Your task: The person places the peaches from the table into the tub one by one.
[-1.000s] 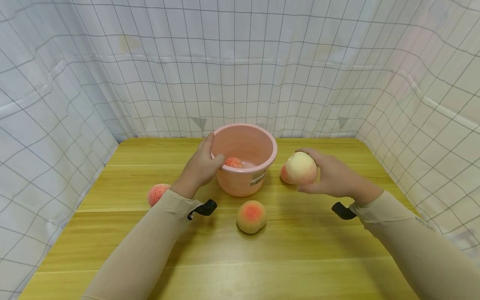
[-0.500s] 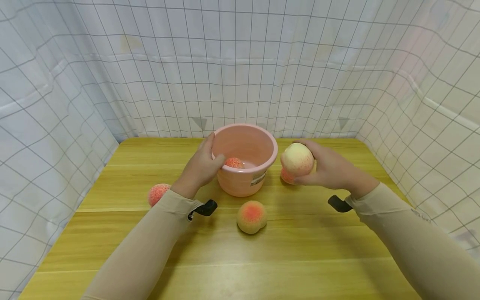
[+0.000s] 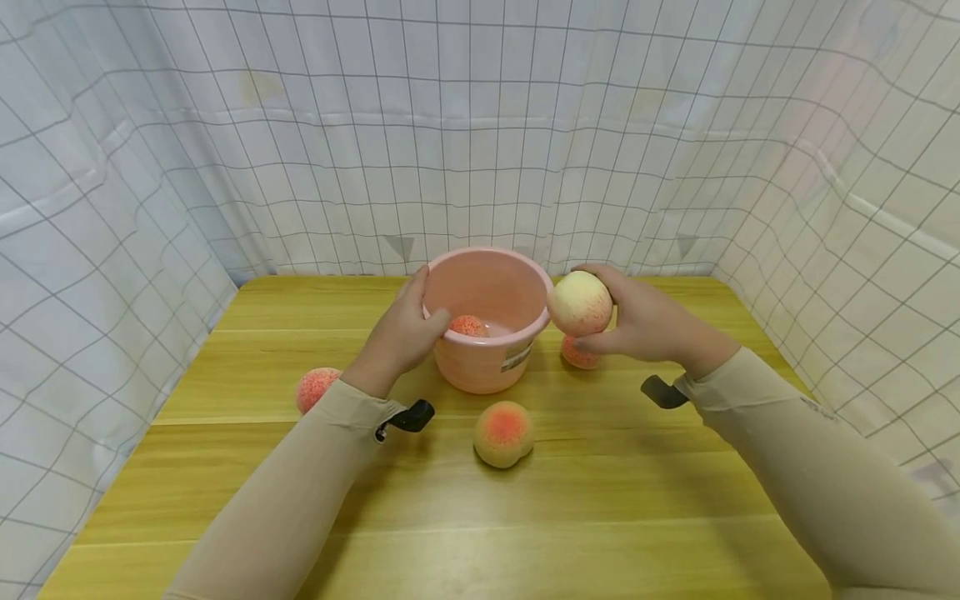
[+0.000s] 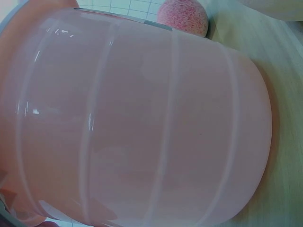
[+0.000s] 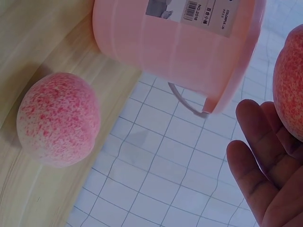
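Observation:
A pink plastic bucket (image 3: 480,367) stands near the back of the table, one reddish peach (image 3: 468,326) lying inside it. My left hand (image 3: 401,337) grips its rim on the left side, thumb over the edge. In my right hand (image 3: 652,321) is a pale peach (image 3: 581,303), held in the air right beside the bucket's right rim. The right wrist view shows part of this peach (image 5: 291,85) above the fingers (image 5: 253,175). Below the right hand, a red-speckled peach (image 3: 580,352) rests on the table, partly covered by the thumb.
A yellow-orange peach (image 3: 503,434) sits on the wooden table (image 3: 480,533) in front of the bucket. Another reddish peach (image 3: 316,389) lies at the left, partly behind the left forearm. White grid-patterned curtains (image 3: 480,125) enclose the table's back and sides.
My right hand has carried the pale peach leftward and up, from above the speckled peach to the bucket's rim. The left hand and bucket have stayed put.

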The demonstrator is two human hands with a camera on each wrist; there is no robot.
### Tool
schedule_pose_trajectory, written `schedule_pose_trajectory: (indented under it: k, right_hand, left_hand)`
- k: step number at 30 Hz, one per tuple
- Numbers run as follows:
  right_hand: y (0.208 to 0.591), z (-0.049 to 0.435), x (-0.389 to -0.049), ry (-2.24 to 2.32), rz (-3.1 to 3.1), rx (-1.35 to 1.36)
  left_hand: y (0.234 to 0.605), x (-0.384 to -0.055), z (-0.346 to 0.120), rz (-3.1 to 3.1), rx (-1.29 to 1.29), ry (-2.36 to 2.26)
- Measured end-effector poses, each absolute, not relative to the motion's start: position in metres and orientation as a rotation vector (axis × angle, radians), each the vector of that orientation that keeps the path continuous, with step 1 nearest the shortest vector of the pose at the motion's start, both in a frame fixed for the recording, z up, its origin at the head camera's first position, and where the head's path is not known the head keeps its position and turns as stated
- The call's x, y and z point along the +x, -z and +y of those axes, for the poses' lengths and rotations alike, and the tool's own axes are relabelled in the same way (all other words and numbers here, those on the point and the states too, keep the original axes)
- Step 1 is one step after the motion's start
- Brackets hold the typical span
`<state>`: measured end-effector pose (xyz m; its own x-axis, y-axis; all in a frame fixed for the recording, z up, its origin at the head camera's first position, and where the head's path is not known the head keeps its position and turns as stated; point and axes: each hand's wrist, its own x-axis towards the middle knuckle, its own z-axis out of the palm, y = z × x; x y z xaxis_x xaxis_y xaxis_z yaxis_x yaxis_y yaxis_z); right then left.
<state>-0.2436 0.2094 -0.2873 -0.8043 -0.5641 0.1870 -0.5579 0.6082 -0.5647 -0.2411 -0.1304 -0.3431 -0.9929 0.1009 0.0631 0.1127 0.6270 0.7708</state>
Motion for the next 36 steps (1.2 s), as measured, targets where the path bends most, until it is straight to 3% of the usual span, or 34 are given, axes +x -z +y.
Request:
schedule_pose_trajectory:
  k: [36]
  right_hand:
    - [0.272, 0.155, -0.274, 0.962, 2.769, -1.003]
  left_hand:
    - [0.343, -0.241, -0.130, -2.812, -0.214, 1.312]
